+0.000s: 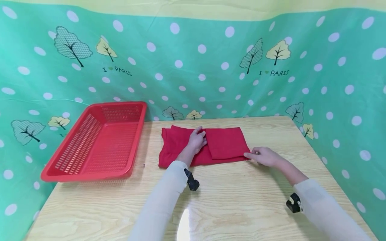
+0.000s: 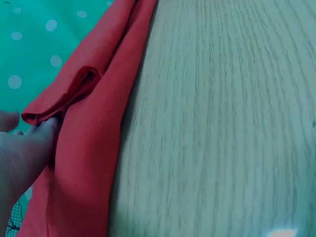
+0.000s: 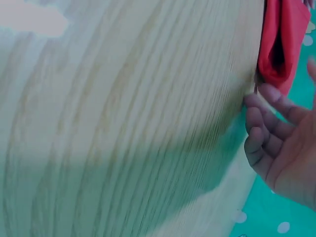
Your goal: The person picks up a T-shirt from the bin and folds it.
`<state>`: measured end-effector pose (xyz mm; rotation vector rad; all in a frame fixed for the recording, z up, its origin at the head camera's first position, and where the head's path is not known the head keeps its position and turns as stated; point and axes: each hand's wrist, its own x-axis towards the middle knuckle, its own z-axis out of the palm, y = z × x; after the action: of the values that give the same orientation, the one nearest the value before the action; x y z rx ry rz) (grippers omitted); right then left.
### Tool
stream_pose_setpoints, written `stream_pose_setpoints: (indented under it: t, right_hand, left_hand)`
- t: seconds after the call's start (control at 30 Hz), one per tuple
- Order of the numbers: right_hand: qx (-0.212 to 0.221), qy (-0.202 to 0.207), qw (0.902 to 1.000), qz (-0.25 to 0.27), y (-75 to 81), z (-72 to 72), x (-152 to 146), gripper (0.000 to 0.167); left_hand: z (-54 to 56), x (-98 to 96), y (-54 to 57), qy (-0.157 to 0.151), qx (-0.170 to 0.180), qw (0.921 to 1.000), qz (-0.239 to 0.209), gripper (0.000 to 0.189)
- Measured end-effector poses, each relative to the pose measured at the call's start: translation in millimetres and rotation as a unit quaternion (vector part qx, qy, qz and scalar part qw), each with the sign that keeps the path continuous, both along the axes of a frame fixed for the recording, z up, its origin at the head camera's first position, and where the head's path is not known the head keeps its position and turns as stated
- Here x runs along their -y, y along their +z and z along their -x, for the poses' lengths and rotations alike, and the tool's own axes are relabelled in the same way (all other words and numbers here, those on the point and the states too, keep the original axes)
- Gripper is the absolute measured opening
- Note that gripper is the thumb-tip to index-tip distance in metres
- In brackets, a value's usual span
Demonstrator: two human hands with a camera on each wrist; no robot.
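A red cloth [image 1: 178, 147], folded into a long strip, lies on the wooden table, with a squarish flap [image 1: 227, 144] turned over its right part. My left hand [image 1: 197, 140] is at the flap's left edge. In the left wrist view its fingers [image 2: 45, 129] tuck in beneath the folded edge while the thumb stays apart from it. At the near right corner of the cloth, my right hand [image 1: 263, 156] touches the fabric with a fingertip. The right wrist view has the cloth's folded end [image 3: 279, 64] beside the loosely bent fingers [image 3: 269, 116], the thumb held away.
To the left a red plastic basket [image 1: 137, 140] with slotted sides overhangs the table's left edge. A green dotted curtain [image 1: 193, 77] with printed trees hangs behind and along both sides. Wooden tabletop [image 1: 229, 201] stretches in front of the cloth.
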<state>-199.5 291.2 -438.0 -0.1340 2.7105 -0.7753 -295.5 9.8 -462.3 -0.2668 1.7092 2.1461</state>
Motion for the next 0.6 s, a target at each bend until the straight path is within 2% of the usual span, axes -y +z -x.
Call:
stream_pose_setpoints:
  t: [0.17, 0.3, 0.43, 0.53, 0.6]
  right_hand:
    - [-0.004, -0.083, 0.9957, 0.042, 1.9, 9.1, 7, 0.062]
    - [0.032, -0.146, 0.985, 0.087, 0.4, 17.3, 20, 0.069]
    - [0.07, -0.175, 0.9759, 0.109, -0.8, 22.2, 29, 0.047]
    - [0.084, -0.182, 0.9703, 0.135, -1.0, 24.3, 31, 0.039]
    - [0.088, -0.208, 0.9558, 0.188, -0.3, 25.0, 29, 0.032]
  left_hand:
    - [2.0, 6.2, 5.2, -0.022, -0.014, 0.9986, -0.046, 0.051]
    - [1.8, 17.6, 8.1, -0.028, -0.012, 0.9947, -0.099, 0.056]
    - [0.7, 35.2, 10.7, -0.022, -0.006, 0.9888, -0.148, 0.065]
    - [-1.8, 50.3, 14.2, -0.012, -0.005, 0.9876, -0.156, 0.069]
    - [-4.0, 60.5, 16.8, 0.003, -0.008, 0.9884, -0.151, 0.071]
